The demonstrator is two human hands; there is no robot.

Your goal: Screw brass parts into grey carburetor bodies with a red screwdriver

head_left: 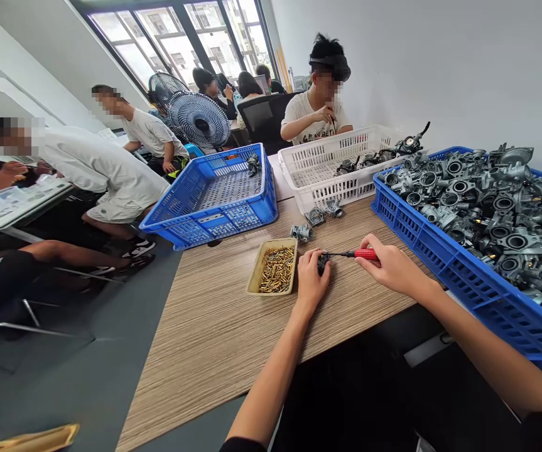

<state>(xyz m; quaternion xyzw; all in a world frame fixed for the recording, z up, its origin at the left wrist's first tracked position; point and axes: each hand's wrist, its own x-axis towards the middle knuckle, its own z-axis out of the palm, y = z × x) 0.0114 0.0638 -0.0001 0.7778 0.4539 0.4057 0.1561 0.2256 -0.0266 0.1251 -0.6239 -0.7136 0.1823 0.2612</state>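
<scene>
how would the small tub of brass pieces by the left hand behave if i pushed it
The tub would probably slide rather than tip, being low and broad on the flat table. It may feel heavy for its size, given the many metal-looking brass pieces inside. Those lie loose, so they'd likely shift with a jolt.

**Both Arms Extended**

My left forearm (275, 364) reaches forward, back of my left hand (312, 281) upward, fingers curled and thumb opposed. My right forearm (482, 342) slants inward; my right hand (390, 265) is closed in a grip, thumb and index finger pointing leftward.
</scene>
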